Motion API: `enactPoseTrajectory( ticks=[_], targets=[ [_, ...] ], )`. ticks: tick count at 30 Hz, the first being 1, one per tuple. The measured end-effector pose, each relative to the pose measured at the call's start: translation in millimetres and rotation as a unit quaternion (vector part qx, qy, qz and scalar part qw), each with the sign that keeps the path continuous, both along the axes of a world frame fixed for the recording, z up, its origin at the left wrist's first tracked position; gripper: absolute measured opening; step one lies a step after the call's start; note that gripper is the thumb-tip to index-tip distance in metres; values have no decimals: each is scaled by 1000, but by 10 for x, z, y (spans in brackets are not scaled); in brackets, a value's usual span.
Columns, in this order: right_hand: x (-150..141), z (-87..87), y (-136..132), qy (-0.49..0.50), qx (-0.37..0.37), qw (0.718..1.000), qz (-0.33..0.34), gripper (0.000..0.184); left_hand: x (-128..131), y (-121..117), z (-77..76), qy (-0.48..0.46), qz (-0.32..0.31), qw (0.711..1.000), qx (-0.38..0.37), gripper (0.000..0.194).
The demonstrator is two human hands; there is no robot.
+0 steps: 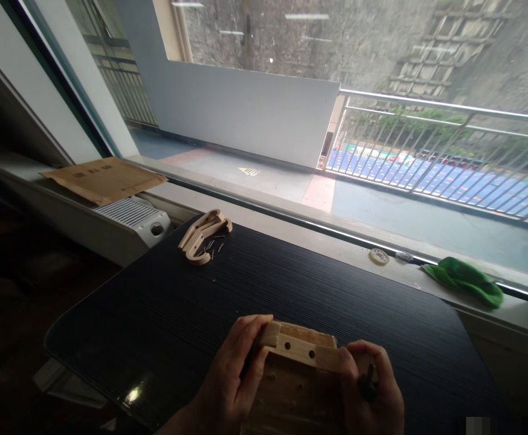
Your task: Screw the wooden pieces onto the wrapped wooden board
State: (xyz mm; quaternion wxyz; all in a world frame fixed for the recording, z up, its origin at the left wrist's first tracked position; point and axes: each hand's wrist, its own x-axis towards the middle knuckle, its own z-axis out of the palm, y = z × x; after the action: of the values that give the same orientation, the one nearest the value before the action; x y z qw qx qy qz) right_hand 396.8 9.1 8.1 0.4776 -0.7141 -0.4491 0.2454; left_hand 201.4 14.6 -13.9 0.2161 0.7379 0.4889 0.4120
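Holed wooden strip point(318, 356) in both hands, black table point(155, 314)

Writing: brown envelope point(132, 180), a row of dark characters, too blurred to read. Floor outside: yellow triangle mark point(249, 171), lettering too small. No brand legible.

Surface: dark, wood-grained, rounded corners, glare spot near left edge. Curved wooden pieces point(198, 258) and loose screws point(210, 244) near far-left corner. Sill point(336, 257): tape roll point(379, 257), green cloth point(466, 282). Envelope partly over white vented unit point(128, 211). Big window, metal railing point(427, 109) beyond.

Strip is at the near edge, against a wooden board point(291, 399). Left hand point(239, 362): fingers clamped on strip's left end. Right hand point(382, 386): thumb and fingers pinch right end, dark tool point(368, 383) also in hand.
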Motion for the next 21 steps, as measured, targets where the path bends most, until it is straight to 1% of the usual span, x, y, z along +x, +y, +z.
enactPoseTrajectory(
  ticks=[3, 7, 11, 13, 18, 21],
  targets=[
    [1, -19, 7, -8, 7, 1000, -9, 29, -1, 2, -8, 0, 0, 1000, 14, 44],
    [-20, -8, 21, -7, 19, 1000, -4, 26, 10, 13, -16, 3, 16, 1000, 25, 43],
    [-42, 2, 59, -10, 29, 1000, -3, 23, 27, 80, -20, 4, 21, 999, 25, 42],
    [-28, -29, 99, -17, 39, 999, -5, 22, 35, 136, -21, 2, 17, 999, 31, 42],
    [52, -184, 204, -41, 74, 996, 16, 21, 51, 282, -15, -7, 19, 999, 43, 40],
    [45, -218, 201, -50, 85, 995, 9, 21, 56, 338, 4, -9, 7, 999, 40, 40]
  ],
)
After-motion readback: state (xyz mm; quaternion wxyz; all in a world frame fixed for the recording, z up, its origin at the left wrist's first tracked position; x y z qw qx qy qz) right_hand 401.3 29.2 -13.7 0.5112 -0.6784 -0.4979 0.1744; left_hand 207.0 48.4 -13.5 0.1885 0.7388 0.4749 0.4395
